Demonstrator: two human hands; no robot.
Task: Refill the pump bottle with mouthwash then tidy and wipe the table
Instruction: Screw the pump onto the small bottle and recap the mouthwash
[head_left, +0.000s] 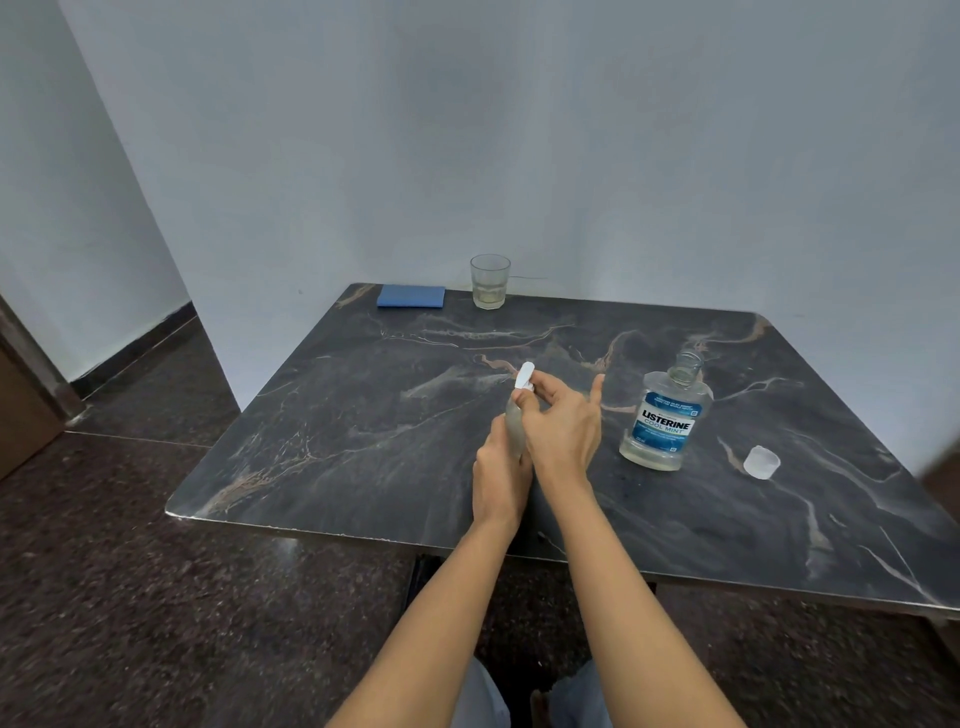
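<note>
Near the middle of the dark marbled table, a little toward the near edge: one clear pump bottle. Standing, long axis close to vertical, white pump head on top and tipped toward the far wall. Gripped round the body by the left hand, fingers curled about it. Pinched at the neck under the pump head by the right hand, with one finger sticking out to the right.

Just right of the hands, not touching them: one mouthwash bottle, upright, uncapped, mouth open upward, pale liquid low inside. Farther right, one clear cap, lying alone, well in from the near and right edges.

At the far edge, against the wall — one glass with a little pale liquid in the bottom, and one blue cloth lying flat just left of it.

Broad bare tabletop left of the hands out to the left edge, and between the hands and the far edge.
</note>
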